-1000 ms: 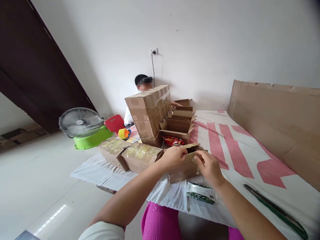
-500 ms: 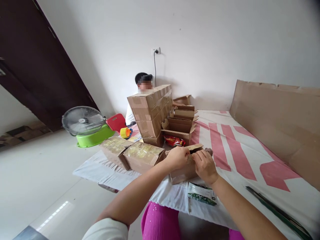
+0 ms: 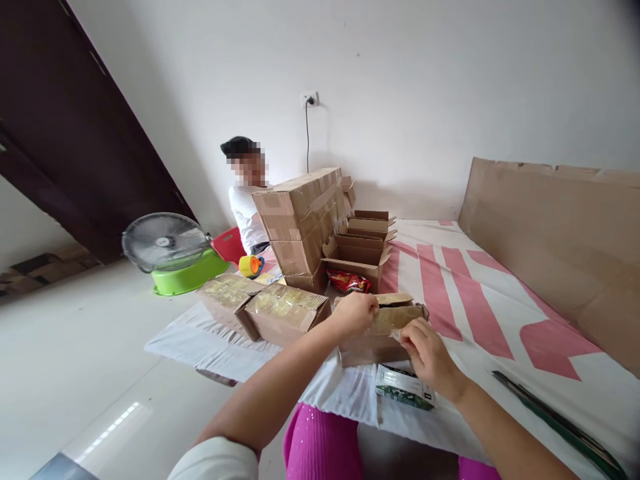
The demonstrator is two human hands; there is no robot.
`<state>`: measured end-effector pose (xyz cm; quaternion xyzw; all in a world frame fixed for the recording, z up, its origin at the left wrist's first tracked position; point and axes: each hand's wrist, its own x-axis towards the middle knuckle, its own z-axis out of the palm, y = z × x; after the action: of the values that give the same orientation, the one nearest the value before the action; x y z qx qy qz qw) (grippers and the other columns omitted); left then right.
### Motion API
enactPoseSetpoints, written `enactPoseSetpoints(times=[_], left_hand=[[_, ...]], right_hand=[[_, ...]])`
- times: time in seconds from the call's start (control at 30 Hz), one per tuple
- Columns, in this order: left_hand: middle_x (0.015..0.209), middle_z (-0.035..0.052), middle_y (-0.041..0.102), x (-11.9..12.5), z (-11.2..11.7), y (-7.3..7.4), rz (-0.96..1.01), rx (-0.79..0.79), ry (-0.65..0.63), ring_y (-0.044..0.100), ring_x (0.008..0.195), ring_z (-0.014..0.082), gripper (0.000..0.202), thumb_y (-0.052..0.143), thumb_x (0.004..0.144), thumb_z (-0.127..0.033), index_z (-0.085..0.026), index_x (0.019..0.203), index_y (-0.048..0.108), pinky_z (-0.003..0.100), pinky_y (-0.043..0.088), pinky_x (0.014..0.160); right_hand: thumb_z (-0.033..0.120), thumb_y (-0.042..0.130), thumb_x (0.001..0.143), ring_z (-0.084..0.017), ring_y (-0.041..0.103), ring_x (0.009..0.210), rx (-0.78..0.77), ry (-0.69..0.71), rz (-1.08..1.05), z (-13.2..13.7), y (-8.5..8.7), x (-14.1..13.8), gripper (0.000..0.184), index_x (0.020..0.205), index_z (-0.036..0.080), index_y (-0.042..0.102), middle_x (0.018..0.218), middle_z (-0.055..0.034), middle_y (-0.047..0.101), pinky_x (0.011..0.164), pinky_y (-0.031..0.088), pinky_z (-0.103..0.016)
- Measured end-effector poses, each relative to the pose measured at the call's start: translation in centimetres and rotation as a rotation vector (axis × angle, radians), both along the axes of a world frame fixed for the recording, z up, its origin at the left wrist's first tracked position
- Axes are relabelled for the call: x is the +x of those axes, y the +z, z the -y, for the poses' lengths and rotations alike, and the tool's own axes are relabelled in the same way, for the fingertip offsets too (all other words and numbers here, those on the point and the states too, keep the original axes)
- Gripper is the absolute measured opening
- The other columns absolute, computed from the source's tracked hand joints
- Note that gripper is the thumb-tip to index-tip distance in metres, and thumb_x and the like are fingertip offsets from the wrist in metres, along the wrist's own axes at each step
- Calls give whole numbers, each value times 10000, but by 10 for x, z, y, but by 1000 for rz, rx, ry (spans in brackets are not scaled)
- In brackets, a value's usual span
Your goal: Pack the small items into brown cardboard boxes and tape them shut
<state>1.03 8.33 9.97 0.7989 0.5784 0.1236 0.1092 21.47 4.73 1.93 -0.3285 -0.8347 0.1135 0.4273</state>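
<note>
Directly before me a small cardboard box (image 3: 373, 352) stands with a dark gap along its top flaps. My left hand (image 3: 356, 313) is closed at the top left of this box, gripping its edge. At the near right side, my right hand (image 3: 426, 352) pinches a strip of clear tape (image 3: 395, 335) that hangs by the front of the box. A small green-and-white carton (image 3: 405, 387) lies just below the right hand. Behind the box rests a shiny red packet (image 3: 347, 281).
Two taped boxes (image 3: 287, 305) sit to the left. A stack of boxes (image 3: 287, 217) and several open boxes (image 3: 357, 253) stand behind. A yellow tape roll (image 3: 247, 266), a fan (image 3: 165, 240) and a seated person (image 3: 247, 207) are further left. A long dark-green strip (image 3: 555, 420) lies right.
My right hand has moved right and down, away from the box's top edge, with tape now visible at its fingers. The person behind the stack has leaned left. My left hand stays nearly in place.
</note>
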Motion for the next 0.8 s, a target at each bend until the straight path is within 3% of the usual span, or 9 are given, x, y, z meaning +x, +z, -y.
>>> enactPoseSetpoints(times=[0.17,0.23,0.27,0.4,0.53,0.6,0.7,0.8], left_hand=[[822,66,713,-2,-4,1,50,-22,-29,628,767,214,249,465,765,-145,-202,820,701,282,422,688],[808,70,710,-2,-4,1,77,-36,-38,624,760,217,234,472,763,-150,-194,798,699,286,425,687],[796,70,708,-2,-5,1,95,-44,-43,624,755,218,226,477,762,-155,-191,784,699,288,428,689],[825,60,715,-6,-7,-1,215,-63,-75,635,804,215,219,493,790,-211,-191,830,707,295,449,743],[962,69,706,-19,-14,0,396,-69,-104,652,826,183,348,383,890,-334,-168,1018,661,283,483,770],[990,93,688,-28,-16,4,577,-60,-108,655,788,166,407,319,917,-371,-137,1032,631,290,497,767],[908,86,680,-41,-12,11,882,-22,-101,641,751,165,363,441,875,-431,-130,938,634,307,500,762],[859,53,680,-51,1,14,890,52,-49,630,782,170,283,546,829,-410,-157,897,651,297,485,763]], right_hand=[[393,554,880,-186,546,944,-495,70,-748,-3,-4,21,176,803,240,515,1133,-48,578,777,457,-340],[414,633,805,-196,564,965,-614,88,-970,-5,-7,28,217,768,237,512,1132,-46,614,787,461,-349],[406,666,767,-187,578,896,-647,98,-1028,-5,-8,31,233,748,236,507,1037,-40,646,743,463,-331],[366,707,696,-111,466,556,-643,60,-1056,-1,-11,42,243,747,236,508,674,30,585,515,367,-235],[424,717,695,-106,482,577,-657,-111,-1034,9,-17,59,293,782,222,524,689,26,572,527,380,-224],[452,742,671,-110,500,598,-681,-207,-1045,15,-24,73,350,832,225,530,706,26,574,549,404,-226],[449,792,606,-121,496,608,-709,-309,-1019,26,-41,99,494,974,245,535,704,37,572,566,423,-235],[485,782,611,-125,482,619,-752,-385,-908,37,-60,122,453,928,226,589,690,27,552,565,421,-232]])
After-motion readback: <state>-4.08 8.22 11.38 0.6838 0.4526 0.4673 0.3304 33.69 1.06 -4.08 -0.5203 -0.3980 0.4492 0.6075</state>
